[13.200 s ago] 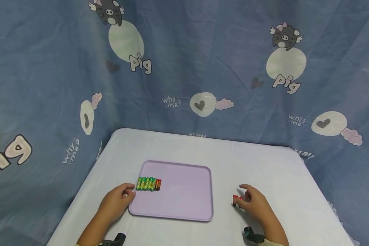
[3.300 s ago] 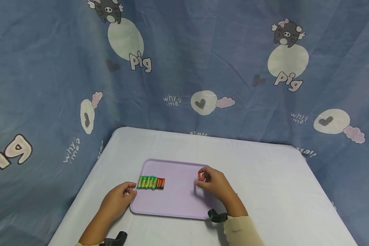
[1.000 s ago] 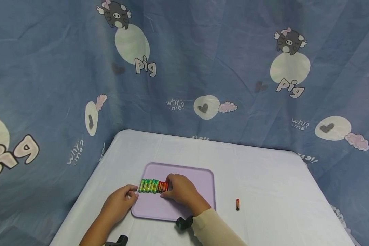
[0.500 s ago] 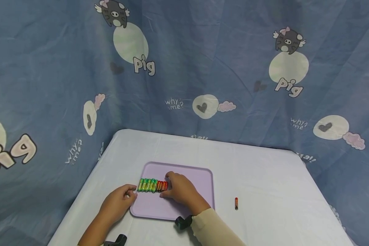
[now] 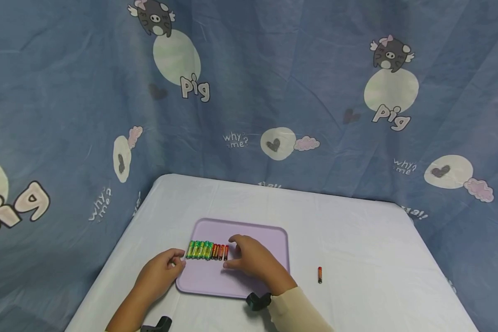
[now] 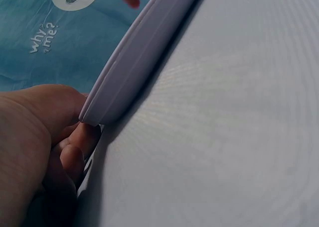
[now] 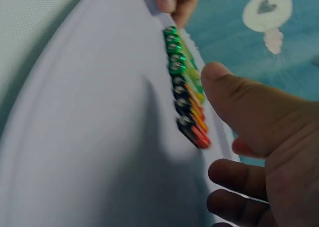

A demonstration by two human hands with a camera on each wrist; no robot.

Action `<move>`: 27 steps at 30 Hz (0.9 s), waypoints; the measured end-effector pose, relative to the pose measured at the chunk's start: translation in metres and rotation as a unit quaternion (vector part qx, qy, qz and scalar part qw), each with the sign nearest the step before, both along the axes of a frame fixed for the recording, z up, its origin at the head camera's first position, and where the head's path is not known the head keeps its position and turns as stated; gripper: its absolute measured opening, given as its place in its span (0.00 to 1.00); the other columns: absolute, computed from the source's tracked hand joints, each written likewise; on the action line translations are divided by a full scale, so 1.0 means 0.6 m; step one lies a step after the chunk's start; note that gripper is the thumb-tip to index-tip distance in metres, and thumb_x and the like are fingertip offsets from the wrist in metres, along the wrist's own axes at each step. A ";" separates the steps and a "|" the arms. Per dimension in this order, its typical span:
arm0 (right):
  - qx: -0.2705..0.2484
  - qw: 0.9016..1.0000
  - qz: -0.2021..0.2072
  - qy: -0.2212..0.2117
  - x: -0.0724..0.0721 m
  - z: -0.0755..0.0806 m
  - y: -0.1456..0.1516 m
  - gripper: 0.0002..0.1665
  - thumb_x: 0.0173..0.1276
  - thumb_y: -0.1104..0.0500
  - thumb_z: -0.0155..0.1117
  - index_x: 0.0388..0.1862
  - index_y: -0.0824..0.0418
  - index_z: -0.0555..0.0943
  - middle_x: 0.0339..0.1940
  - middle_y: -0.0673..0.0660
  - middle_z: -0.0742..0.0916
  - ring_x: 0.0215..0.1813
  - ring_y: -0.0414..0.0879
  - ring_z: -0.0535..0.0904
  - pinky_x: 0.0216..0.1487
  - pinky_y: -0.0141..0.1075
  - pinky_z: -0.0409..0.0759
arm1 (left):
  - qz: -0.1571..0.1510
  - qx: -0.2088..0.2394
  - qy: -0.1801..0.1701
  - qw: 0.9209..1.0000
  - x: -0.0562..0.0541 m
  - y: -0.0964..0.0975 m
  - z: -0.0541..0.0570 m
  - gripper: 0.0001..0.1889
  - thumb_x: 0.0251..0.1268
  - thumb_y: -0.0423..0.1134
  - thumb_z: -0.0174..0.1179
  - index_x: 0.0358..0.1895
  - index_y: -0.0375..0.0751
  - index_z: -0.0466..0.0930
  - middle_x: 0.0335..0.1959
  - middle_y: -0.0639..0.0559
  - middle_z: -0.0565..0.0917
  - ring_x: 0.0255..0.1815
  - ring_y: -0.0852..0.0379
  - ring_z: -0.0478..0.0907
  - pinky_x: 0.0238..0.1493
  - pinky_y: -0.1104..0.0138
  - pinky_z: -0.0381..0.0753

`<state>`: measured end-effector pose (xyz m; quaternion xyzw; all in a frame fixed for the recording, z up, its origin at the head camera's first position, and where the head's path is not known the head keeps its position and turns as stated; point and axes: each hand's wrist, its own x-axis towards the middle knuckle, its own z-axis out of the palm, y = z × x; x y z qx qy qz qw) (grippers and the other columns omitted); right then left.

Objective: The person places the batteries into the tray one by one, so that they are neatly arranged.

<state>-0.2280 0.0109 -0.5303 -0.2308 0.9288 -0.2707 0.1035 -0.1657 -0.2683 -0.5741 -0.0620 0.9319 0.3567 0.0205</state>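
Observation:
On the left half of the lilac tray (image 5: 209, 283) lies a row of batteries side by side: several green-and-yellow batteries (image 5: 199, 250), then smaller red-and-black ones (image 5: 217, 251). The rightmost red battery (image 5: 226, 252) has a slim gap beside its neighbour. Just right of it is my right hand (image 5: 255, 259), thumb and fingers spread with nothing between them; the right wrist view shows the thumb (image 7: 234, 90) apart from the row. My left hand (image 5: 159, 273) holds the tray's left edge, thumb at the rim (image 6: 107, 82) and other fingers bent below it in the left wrist view.
One red-and-black battery (image 5: 320, 275) lies on the white tabletop (image 5: 357, 240) to the right of the tray. A blue curtain (image 5: 315, 83) printed with pigs hangs behind and left of the table. Black devices (image 5: 259, 301) sit at both wrists.
My right hand has let go of the rightmost red battery and drawn back a little to the right. Of the red batteries on the table earlier, one still lies there. The left hand stays put.

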 end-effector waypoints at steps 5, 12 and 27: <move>-0.028 0.999 -0.020 0.003 0.014 0.007 0.035 0.38 0.61 0.42 0.80 0.67 0.54 0.79 0.42 0.47 0.84 0.45 0.41 0.79 0.54 0.43 0.78 | 0.003 -0.009 0.003 1.000 0.001 -0.003 -0.001 0.19 0.70 0.46 0.65 0.60 0.43 0.84 0.34 0.59 0.80 0.31 0.59 0.72 0.34 0.64 0.68; -0.055 0.997 -0.049 0.026 0.031 0.008 0.089 0.35 0.63 0.46 0.80 0.65 0.56 0.80 0.42 0.48 0.84 0.45 0.43 0.79 0.51 0.44 0.79 | -0.001 -0.005 0.004 1.000 0.002 -0.004 0.001 0.19 0.71 0.45 0.65 0.60 0.42 0.84 0.35 0.59 0.81 0.31 0.59 0.72 0.35 0.64 0.69; -0.036 0.993 -0.101 0.058 0.055 -0.001 0.187 0.33 0.63 0.46 0.79 0.63 0.56 0.81 0.42 0.45 0.82 0.43 0.42 0.76 0.45 0.40 0.76 | -0.001 -0.011 0.001 1.000 0.002 0.001 0.003 0.19 0.71 0.46 0.65 0.60 0.42 0.84 0.34 0.58 0.80 0.31 0.59 0.71 0.35 0.64 0.68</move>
